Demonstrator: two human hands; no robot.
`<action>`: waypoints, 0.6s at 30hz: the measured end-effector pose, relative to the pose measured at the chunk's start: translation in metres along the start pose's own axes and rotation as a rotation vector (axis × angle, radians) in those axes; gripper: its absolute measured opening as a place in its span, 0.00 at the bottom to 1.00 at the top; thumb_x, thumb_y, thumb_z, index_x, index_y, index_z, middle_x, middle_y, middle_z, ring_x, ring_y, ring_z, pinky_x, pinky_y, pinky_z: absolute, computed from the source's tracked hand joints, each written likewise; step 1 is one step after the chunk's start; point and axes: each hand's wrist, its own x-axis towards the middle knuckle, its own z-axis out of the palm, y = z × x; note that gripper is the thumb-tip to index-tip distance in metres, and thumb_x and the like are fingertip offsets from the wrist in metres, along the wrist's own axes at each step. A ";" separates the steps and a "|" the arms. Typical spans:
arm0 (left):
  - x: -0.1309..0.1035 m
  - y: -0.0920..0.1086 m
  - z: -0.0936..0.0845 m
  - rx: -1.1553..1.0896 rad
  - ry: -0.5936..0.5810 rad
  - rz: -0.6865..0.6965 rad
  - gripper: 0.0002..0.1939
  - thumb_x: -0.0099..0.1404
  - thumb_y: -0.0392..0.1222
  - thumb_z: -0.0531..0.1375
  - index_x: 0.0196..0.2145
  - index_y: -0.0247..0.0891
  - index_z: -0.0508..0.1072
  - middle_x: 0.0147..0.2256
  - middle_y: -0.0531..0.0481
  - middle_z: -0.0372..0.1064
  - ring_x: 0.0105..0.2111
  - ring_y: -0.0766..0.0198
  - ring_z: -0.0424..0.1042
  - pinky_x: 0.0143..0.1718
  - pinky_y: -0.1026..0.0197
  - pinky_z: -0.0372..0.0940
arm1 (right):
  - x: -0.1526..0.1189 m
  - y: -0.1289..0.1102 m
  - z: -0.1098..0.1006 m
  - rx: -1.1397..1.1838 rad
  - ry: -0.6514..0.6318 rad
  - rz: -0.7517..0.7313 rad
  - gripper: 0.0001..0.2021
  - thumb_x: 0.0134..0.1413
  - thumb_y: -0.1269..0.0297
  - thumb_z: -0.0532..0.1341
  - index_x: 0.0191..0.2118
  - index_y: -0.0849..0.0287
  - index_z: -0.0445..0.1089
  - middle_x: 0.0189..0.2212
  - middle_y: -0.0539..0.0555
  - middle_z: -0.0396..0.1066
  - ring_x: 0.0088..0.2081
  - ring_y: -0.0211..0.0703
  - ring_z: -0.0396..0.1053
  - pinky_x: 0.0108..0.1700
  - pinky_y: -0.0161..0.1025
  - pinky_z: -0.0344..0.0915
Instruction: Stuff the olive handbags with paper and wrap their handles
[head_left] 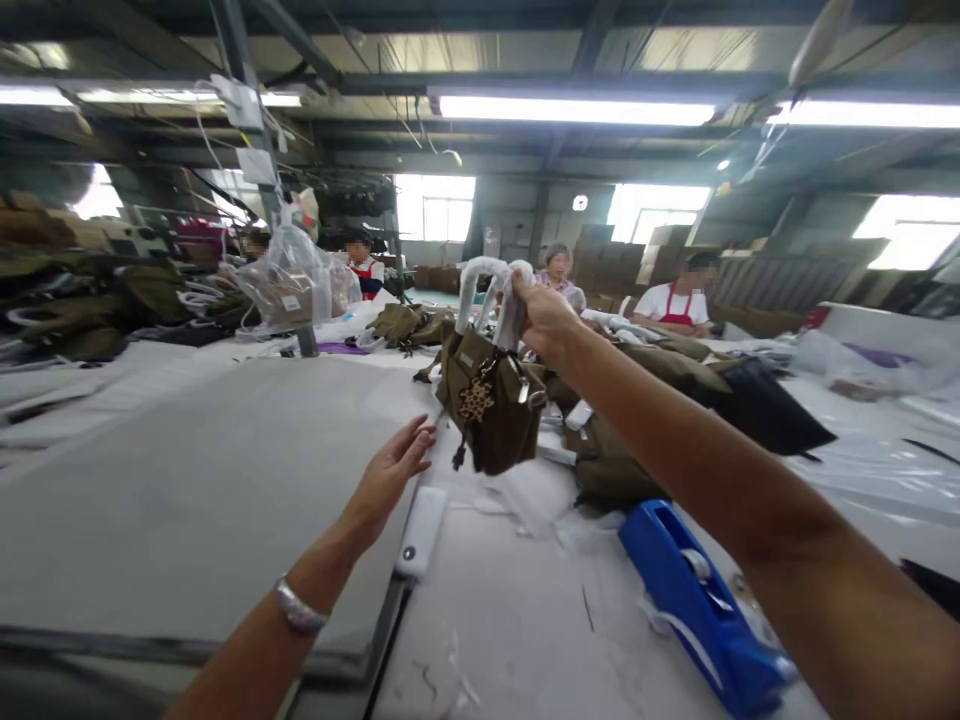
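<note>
An olive-brown handbag [487,420] hangs in front of me, its handles [480,272] wrapped in white padding. My right hand [544,312] is closed around one of those wrapped handles, holding the bag up over the table. A gold snowflake-like charm [476,400] and a dark tassel dangle from its front. To the left of the bag, my left hand [397,455] is empty with its fingers stretched out, apart from the bag. Below that hand lies a white, bar-shaped object [424,532] with a round dark spot.
A blue tape dispenser [697,600] stands at the lower right. More olive bags [619,460] are heaped behind and to the right. At left is a large pale board [202,480]; a clear plastic bag [289,275] hangs beyond it. Several people sit across the table.
</note>
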 end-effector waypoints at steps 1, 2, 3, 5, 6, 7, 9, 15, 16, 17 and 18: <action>-0.015 0.006 0.011 -0.051 -0.026 -0.027 0.37 0.68 0.62 0.57 0.67 0.37 0.60 0.63 0.37 0.65 0.61 0.48 0.67 0.56 0.48 0.70 | -0.025 0.005 0.000 0.050 0.017 0.068 0.13 0.65 0.57 0.63 0.33 0.57 0.63 0.20 0.42 0.67 0.20 0.33 0.66 0.28 0.32 0.72; -0.030 0.009 0.021 -0.072 -0.038 -0.032 0.38 0.69 0.63 0.56 0.67 0.38 0.60 0.63 0.38 0.65 0.62 0.48 0.66 0.58 0.46 0.68 | -0.052 0.013 0.000 0.101 0.040 0.138 0.13 0.63 0.56 0.65 0.33 0.57 0.63 0.19 0.42 0.67 0.20 0.33 0.66 0.29 0.34 0.73; -0.043 0.009 0.029 -0.076 -0.044 -0.023 0.37 0.69 0.63 0.55 0.67 0.38 0.60 0.63 0.38 0.65 0.63 0.48 0.65 0.60 0.45 0.66 | -0.078 0.021 -0.002 0.124 0.057 0.183 0.14 0.61 0.56 0.67 0.33 0.57 0.63 0.19 0.42 0.67 0.20 0.34 0.66 0.30 0.34 0.74; -0.069 0.004 0.042 -0.038 -0.065 0.012 0.35 0.70 0.64 0.54 0.64 0.37 0.65 0.62 0.40 0.67 0.63 0.48 0.65 0.65 0.43 0.60 | -0.129 0.039 -0.008 0.130 0.065 0.232 0.15 0.58 0.56 0.69 0.32 0.57 0.64 0.19 0.43 0.68 0.20 0.34 0.66 0.30 0.35 0.74; -0.080 0.001 0.047 -0.002 -0.086 0.032 0.34 0.70 0.63 0.55 0.63 0.36 0.67 0.61 0.40 0.68 0.63 0.48 0.65 0.66 0.43 0.58 | -0.152 0.047 -0.012 0.128 0.066 0.251 0.16 0.56 0.55 0.70 0.31 0.57 0.65 0.19 0.43 0.68 0.20 0.34 0.67 0.29 0.34 0.73; -0.091 -0.002 0.051 0.039 -0.116 0.056 0.33 0.70 0.62 0.55 0.62 0.36 0.69 0.61 0.41 0.68 0.63 0.48 0.65 0.66 0.43 0.58 | -0.173 0.052 -0.017 0.128 0.061 0.268 0.16 0.54 0.54 0.71 0.31 0.57 0.65 0.20 0.44 0.69 0.21 0.35 0.67 0.29 0.34 0.73; -0.110 -0.004 0.059 0.118 -0.191 0.130 0.29 0.70 0.59 0.58 0.60 0.38 0.71 0.61 0.43 0.69 0.63 0.47 0.65 0.65 0.44 0.61 | -0.208 0.056 -0.029 0.123 0.003 0.298 0.19 0.49 0.50 0.73 0.32 0.57 0.67 0.22 0.45 0.70 0.23 0.36 0.69 0.27 0.34 0.71; -0.143 0.004 0.085 0.440 -0.360 0.538 0.15 0.72 0.45 0.58 0.53 0.40 0.75 0.61 0.42 0.67 0.62 0.51 0.65 0.65 0.48 0.61 | -0.260 0.036 -0.075 -0.016 -0.224 0.239 0.22 0.50 0.41 0.69 0.35 0.57 0.71 0.24 0.46 0.69 0.24 0.34 0.66 0.26 0.31 0.66; -0.146 0.004 0.089 0.499 -0.374 0.592 0.15 0.72 0.44 0.58 0.53 0.39 0.74 0.61 0.41 0.67 0.63 0.52 0.64 0.65 0.48 0.61 | -0.264 0.033 -0.083 -0.037 -0.230 0.210 0.22 0.53 0.41 0.68 0.36 0.58 0.72 0.26 0.47 0.70 0.25 0.34 0.67 0.28 0.31 0.67; -0.148 0.003 0.093 0.560 -0.387 0.646 0.14 0.72 0.43 0.59 0.53 0.39 0.73 0.60 0.41 0.67 0.63 0.52 0.63 0.65 0.48 0.61 | -0.268 0.030 -0.091 -0.044 -0.229 0.185 0.21 0.54 0.42 0.67 0.36 0.58 0.73 0.29 0.48 0.72 0.27 0.34 0.68 0.31 0.32 0.68; -0.149 0.001 0.096 0.626 -0.400 0.698 0.15 0.71 0.43 0.60 0.53 0.39 0.72 0.60 0.41 0.68 0.64 0.51 0.62 0.65 0.47 0.60 | -0.272 0.028 -0.098 -0.041 -0.222 0.170 0.21 0.55 0.42 0.66 0.36 0.58 0.73 0.31 0.49 0.73 0.29 0.35 0.70 0.34 0.33 0.69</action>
